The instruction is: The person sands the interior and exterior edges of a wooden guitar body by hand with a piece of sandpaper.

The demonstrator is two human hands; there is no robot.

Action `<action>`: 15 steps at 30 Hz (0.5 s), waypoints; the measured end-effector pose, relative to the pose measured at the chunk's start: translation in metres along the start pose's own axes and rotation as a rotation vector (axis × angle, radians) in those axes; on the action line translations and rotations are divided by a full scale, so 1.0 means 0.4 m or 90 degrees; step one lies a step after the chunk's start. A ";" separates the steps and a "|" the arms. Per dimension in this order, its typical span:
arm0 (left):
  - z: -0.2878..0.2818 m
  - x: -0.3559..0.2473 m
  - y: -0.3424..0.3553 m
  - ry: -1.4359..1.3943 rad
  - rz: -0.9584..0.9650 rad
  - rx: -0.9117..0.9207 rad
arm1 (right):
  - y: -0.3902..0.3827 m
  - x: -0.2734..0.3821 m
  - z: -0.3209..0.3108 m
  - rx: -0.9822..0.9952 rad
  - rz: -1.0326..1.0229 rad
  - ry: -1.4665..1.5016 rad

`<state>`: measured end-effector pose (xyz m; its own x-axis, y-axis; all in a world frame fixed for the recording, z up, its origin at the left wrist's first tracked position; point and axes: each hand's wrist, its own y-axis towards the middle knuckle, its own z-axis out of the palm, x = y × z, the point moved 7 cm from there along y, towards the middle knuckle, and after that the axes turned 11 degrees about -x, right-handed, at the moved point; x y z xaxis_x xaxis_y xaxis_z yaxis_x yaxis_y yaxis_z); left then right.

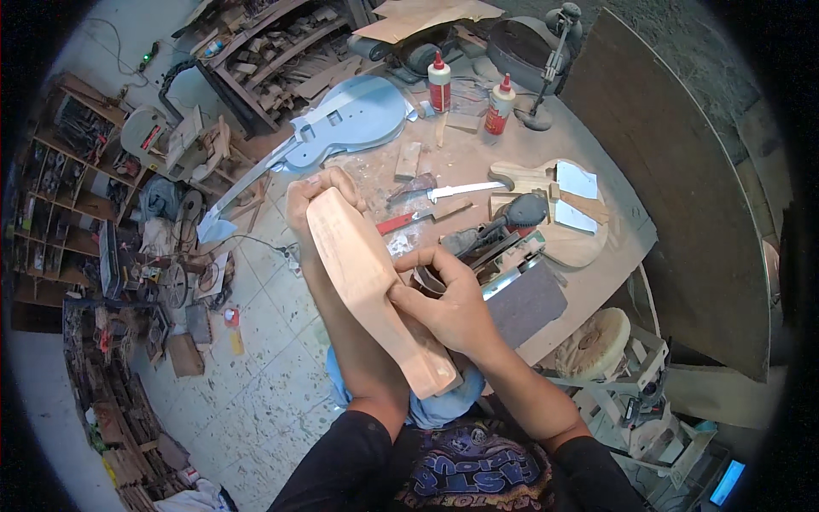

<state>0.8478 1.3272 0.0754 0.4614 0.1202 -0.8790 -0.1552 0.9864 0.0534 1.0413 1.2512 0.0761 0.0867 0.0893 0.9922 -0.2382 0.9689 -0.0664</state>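
Observation:
A pale, smoothly shaped wooden block (350, 256), narrowed at its waist, slants across the middle in front of my body. My left hand (328, 181) is closed around its upper end, with the fingers curled over the far side and the palm hidden behind the wood. At the waist, my right hand (456, 307) presses thumb and bent forefinger against the right edge; its other fingers are partly hidden. The lower end of the block is above a blue cloth (450, 408) near my lap. Just beyond my right hand lies a belt sander (525, 303) with a grey belt.
The workbench (627, 243) carries a grey-blue guitar (354, 119), a bare wooden guitar body (576, 247), a white-bladed knife (465, 189), a red-handled knife (397, 223) and two glue bottles (439, 85). A brown board (682, 179) stands along the right. Cluttered shelves (72, 188) line the left.

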 end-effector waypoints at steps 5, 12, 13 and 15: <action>-0.007 -0.013 -0.007 -0.013 -0.001 -0.027 | -0.007 -0.008 0.014 0.022 0.063 0.027; -0.006 0.001 0.005 -0.032 0.019 -0.008 | -0.029 -0.014 -0.019 0.045 0.057 -0.043; -0.002 0.002 0.004 -0.036 0.005 -0.005 | -0.028 -0.006 -0.022 0.047 0.049 -0.042; 0.003 0.001 0.000 -0.044 -0.023 0.000 | -0.021 0.001 -0.021 0.033 0.027 -0.031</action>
<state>0.8491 1.3273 0.0755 0.5251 0.0924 -0.8460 -0.1375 0.9902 0.0228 1.0513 1.2451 0.0762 0.0289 0.1168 0.9927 -0.2909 0.9511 -0.1034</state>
